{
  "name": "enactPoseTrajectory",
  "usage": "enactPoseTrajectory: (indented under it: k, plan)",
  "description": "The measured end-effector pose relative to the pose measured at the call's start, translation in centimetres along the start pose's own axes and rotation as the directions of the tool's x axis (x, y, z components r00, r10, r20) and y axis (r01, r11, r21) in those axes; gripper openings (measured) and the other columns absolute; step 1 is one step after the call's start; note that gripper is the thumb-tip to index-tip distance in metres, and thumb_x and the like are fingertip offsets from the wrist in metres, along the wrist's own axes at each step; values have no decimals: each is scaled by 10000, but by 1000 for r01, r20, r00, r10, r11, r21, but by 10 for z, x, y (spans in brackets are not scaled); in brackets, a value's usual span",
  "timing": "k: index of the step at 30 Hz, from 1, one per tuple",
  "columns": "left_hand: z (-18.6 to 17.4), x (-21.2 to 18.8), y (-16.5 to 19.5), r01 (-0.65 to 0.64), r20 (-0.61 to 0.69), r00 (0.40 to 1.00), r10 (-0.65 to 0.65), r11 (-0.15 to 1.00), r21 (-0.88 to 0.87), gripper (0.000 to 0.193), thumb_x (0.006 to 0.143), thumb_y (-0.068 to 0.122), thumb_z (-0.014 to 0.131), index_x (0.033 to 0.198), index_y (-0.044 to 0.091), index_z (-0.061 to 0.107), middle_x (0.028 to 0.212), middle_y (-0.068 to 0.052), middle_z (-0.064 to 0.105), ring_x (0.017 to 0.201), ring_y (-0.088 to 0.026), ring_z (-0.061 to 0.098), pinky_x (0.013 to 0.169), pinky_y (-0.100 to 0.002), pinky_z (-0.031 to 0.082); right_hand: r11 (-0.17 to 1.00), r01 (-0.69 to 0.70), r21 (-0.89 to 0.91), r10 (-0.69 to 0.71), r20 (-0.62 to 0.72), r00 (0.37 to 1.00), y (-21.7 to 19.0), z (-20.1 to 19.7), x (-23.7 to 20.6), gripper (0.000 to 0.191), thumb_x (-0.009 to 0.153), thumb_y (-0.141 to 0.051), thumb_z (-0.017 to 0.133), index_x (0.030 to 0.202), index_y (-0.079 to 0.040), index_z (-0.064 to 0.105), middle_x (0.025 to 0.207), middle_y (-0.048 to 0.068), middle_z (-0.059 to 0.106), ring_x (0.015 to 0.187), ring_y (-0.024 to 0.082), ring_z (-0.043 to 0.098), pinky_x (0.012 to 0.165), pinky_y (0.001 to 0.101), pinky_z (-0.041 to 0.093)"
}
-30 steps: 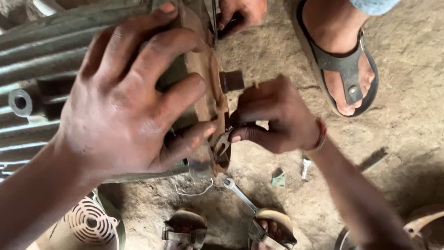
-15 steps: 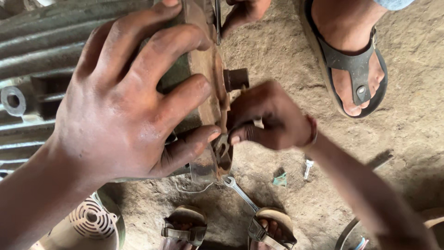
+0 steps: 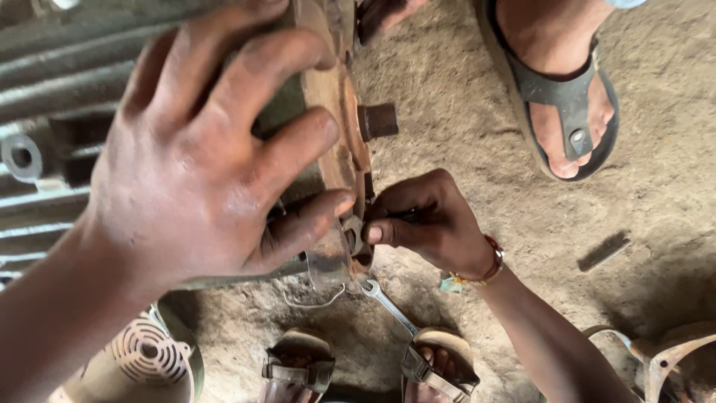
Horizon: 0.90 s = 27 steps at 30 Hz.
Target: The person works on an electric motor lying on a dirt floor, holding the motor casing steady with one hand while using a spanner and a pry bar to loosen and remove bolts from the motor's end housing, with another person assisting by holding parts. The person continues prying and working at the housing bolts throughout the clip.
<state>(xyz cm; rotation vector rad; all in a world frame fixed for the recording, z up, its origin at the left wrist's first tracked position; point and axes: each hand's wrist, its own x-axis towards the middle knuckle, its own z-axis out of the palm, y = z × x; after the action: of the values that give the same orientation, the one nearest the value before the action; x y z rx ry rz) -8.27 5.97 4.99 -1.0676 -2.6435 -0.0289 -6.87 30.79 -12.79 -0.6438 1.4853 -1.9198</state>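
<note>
1. One ribbed grey motor housing (image 3: 52, 112) fills the far left, lying on the dirt floor (image 3: 671, 224); its rusty end plate (image 3: 339, 112) faces right, a stub shaft (image 3: 379, 121) poking out.
2. The left hand (image 3: 216, 157) lies spread wide across housing and plate, fingers splayed, apparently steadying them; it grips nothing.
3. The right hand (image 3: 429, 224) is curled nearly closed at the plate's lower edge, pinching a small dark part; what it is cannot be told.
4. A spanner (image 3: 388, 302) lies on the floor just below, near the person's sandalled feet.
5. Another person's sandalled foot (image 3: 563, 89) stands far right.
</note>
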Motion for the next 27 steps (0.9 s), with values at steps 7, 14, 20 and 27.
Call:
enactPoseTrajectory:
  k: [7, 14, 20, 27]
  plan:
    - [2, -5, 0, 43, -23, 999, -44, 999, -12, 468, 921, 543, 769, 924, 77, 721, 1316, -169, 518, 1291, -395, 490, 1010, -584, 533, 957, -127, 260, 191, -236, 953, 10, 27, -21, 241, 970, -211, 728, 842, -13, 776, 628, 58, 650, 484, 88, 491, 419, 249, 348]
    - [3, -7, -1, -2, -14, 1000, 1, 1000, -16, 523, 965, 564, 722, 957, 42, 707, 1322, -194, 501, 1294, -389, 493, 991, -560, 540, 617, 575, -538, -468, 336, 817, -29, -61, 37, 175, 956, -186, 731, 816, -89, 768, 736, 72, 730, 556, 83, 592, 466, 242, 411]
    - [4, -6, -2, 3, -29, 1000, -4, 1000, -15, 503, 1016, 555, 743, 1005, 54, 704, 1339, -191, 475, 1307, -392, 488, 1018, -563, 534, 321, 788, -525, -427, 663, 615, -97, -50, 94, 43, 784, -127, 761, 746, -140, 776, 745, 54, 752, 582, 146, 605, 470, 308, 391]
    - [2, -7, -2, 13, 16, 1000, -13, 1000, -29, 534, 993, 582, 733, 966, 50, 693, 1323, -188, 479, 1265, -389, 497, 981, -567, 539, 386, 821, -420, -389, 733, 558, -82, -47, 104, 131, 803, -95, 716, 880, -153, 805, 800, 32, 746, 627, 124, 605, 534, 271, 429]
